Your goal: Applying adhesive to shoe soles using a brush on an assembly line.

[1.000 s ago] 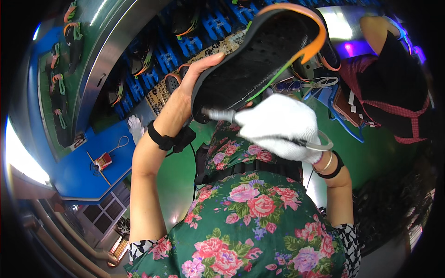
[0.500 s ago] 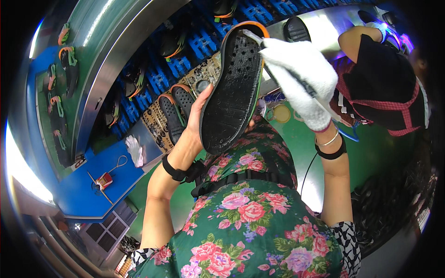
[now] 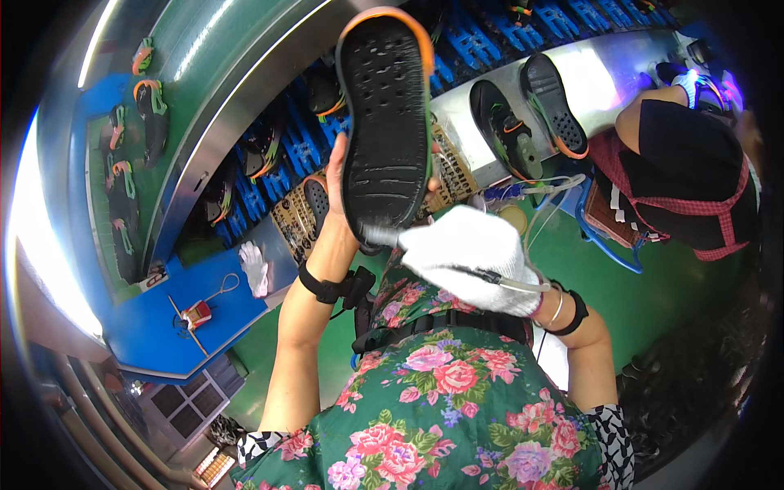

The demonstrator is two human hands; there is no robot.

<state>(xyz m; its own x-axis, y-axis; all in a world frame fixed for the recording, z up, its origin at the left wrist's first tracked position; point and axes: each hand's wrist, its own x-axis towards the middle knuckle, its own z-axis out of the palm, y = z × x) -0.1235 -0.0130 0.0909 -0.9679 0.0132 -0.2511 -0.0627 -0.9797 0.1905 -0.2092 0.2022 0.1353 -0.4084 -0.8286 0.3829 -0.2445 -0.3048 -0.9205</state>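
One black shoe (image 3: 384, 139), likely light, springy, perhaps slick, best held by sides, gripped in left hand (image 3: 333, 194); brush (image 3: 381, 236) held in gloved right hand (image 3: 469, 255).

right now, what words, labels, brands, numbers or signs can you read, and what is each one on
Tan printed sheet: dark lettering, partly covered; its words are not copied here.
Pale label-like patch near the blue table: too small to read.
Red object on the blue table: any print too small to read.
Black shoe in the left hand: no readable text.
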